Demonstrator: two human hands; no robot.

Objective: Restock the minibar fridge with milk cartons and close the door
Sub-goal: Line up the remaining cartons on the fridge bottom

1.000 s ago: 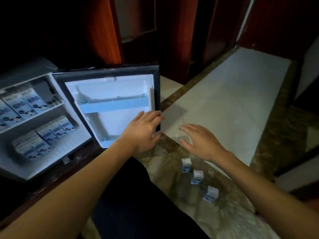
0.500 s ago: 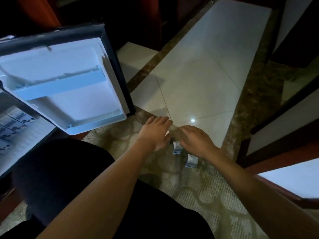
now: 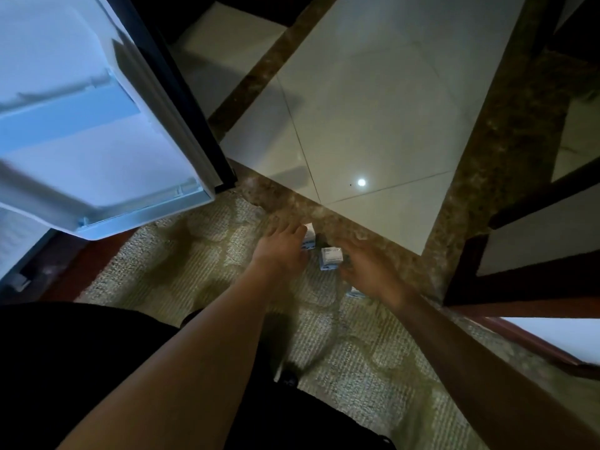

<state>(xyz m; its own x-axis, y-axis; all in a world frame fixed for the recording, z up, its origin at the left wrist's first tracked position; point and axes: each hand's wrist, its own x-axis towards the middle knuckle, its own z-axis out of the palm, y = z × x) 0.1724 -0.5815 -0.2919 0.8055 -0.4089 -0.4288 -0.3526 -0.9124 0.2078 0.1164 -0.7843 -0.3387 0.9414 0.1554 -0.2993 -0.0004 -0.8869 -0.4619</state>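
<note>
The middle milk carton (image 3: pixel 331 258) is standing upright on the patterned rug (image 3: pixel 194 271). Just left of it, the left hand (image 3: pixel 279 251) is lying over a second carton (image 3: pixel 309 236); its grip cannot be told. Just right of the middle milk carton, the right hand (image 3: pixel 367 271) is hovering, grip apart, its wrist covering a third carton (image 3: pixel 354 292). Far left of the middle milk carton, the fridge door (image 3: pixel 97 125) is hanging open.
</note>
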